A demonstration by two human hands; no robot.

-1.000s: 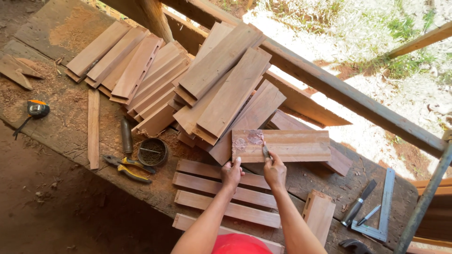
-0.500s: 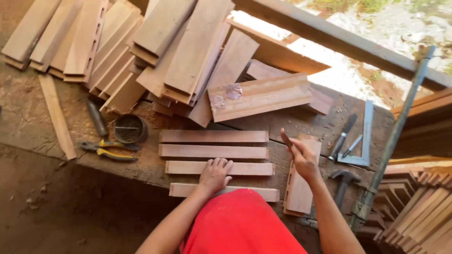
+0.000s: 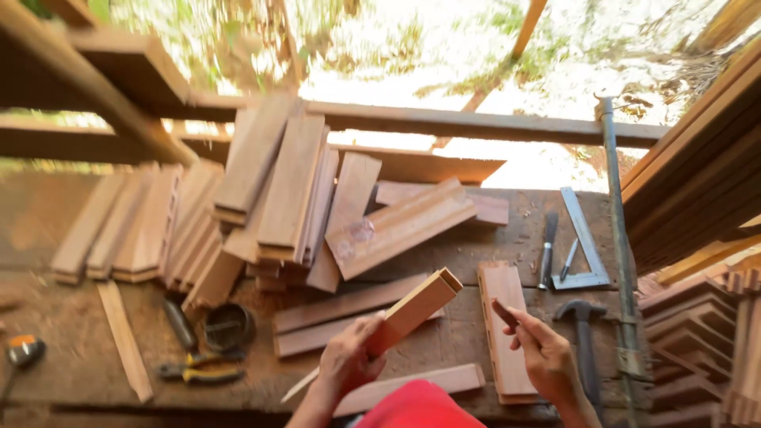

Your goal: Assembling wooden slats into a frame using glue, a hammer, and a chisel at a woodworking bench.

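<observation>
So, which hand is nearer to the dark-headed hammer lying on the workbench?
Right. The right hand hovers just left of the hammer, not touching it. The left hand is farther left, holding a wooden piece.

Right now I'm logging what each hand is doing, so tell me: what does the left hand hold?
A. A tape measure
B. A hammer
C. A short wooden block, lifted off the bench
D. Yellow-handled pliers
C: the left hand grips a short wooden block tilted up above the workbench, while the hammer, tape measure and pliers lie untouched.
</observation>
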